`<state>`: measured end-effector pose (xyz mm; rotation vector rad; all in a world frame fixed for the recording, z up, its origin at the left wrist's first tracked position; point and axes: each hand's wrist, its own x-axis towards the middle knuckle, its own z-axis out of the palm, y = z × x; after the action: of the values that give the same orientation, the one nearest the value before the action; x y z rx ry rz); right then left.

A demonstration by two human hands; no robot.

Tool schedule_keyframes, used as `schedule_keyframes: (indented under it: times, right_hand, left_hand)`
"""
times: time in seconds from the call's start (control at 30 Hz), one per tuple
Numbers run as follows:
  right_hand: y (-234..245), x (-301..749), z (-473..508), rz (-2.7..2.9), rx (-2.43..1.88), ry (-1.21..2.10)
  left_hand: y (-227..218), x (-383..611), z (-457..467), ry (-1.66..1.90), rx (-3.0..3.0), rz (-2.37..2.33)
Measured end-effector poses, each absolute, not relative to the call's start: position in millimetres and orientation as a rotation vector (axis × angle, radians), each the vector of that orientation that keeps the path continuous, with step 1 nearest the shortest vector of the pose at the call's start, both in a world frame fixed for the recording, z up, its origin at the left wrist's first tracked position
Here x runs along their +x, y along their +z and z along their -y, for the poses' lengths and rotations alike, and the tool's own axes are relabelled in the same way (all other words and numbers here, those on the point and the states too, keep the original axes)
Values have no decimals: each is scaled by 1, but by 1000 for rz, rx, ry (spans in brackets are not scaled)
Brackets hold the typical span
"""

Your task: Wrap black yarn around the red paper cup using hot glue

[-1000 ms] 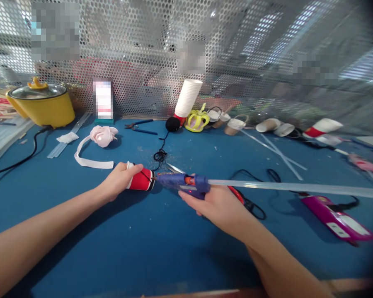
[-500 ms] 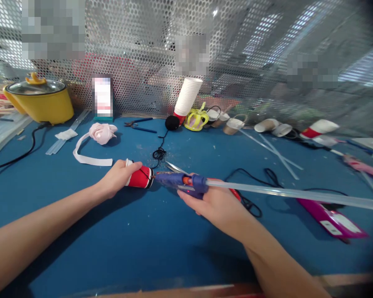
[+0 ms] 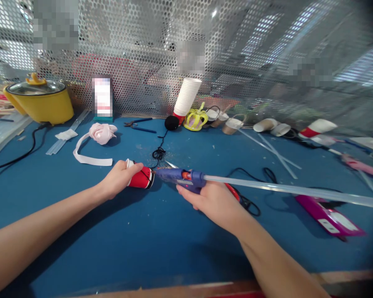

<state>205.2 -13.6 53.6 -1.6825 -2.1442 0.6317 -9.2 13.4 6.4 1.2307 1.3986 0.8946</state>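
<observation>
My left hand (image 3: 119,177) is closed round a small red paper cup (image 3: 139,178) lying on its side, with black cord around its end. In my right hand (image 3: 209,198) is a blue glue gun (image 3: 182,177), a long clear glue stick running out of its back. The gun's nozzle is close to the cup's cord-wrapped end; whether they touch I cannot tell. From the cup, black cord (image 3: 158,154) trails in loose loops to a black ball of cord (image 3: 172,123). Scissors (image 3: 171,164) lie partly hidden behind the glue gun.
A pink fabric rose with white ribbon (image 3: 102,133) lies left, with pliers (image 3: 139,125) behind. A yellow pot (image 3: 39,101), a phone (image 3: 102,97), stacked cups (image 3: 187,97) and a yellow basket (image 3: 196,119) line the mesh. At right lies a purple power strip (image 3: 329,215).
The glue gun's nozzle has shifted slightly left and up along the cup's cord-wrapped end, covering more of the scissors. My left hand still holds the cup, nearly unmoved.
</observation>
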Motion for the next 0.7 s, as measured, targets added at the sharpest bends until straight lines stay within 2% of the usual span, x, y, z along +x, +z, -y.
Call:
schedule_keyframes:
  times: [0.7]
  right_hand:
    - [57, 200, 12, 2130, -1765, 682]
  left_hand:
    - [8, -8, -12, 837, 1330, -1419]
